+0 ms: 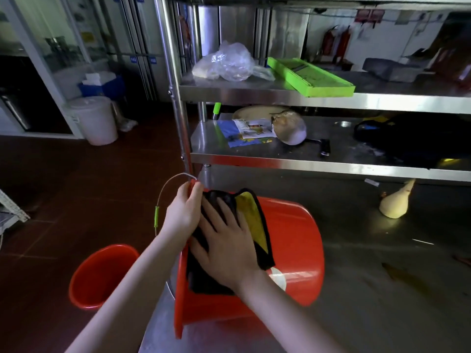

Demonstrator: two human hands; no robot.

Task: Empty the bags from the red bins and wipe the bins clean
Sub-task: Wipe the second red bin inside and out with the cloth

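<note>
- The left hand [183, 212] curls over the top of the rim of the tipped red bin [293, 250] and grips it. The right hand [226, 248] lies flat, fingers spread, pressing a black-and-yellow cloth [252, 220] to the wall just beside it.
- The bin lies on its side under both hands, on the steel table [382, 301]. It looks like light, smooth plastic that could roll, so the rim is probably the surest hold.
- The wire handle [156, 216] hangs loose, left of the left hand.
- A second red bin [102, 273] stands on the floor below the left forearm.

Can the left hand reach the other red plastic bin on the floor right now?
Probably not yet: the left hand grips the rim of the tipped red plastic bin; the red floor bin stands unobstructed.
</note>
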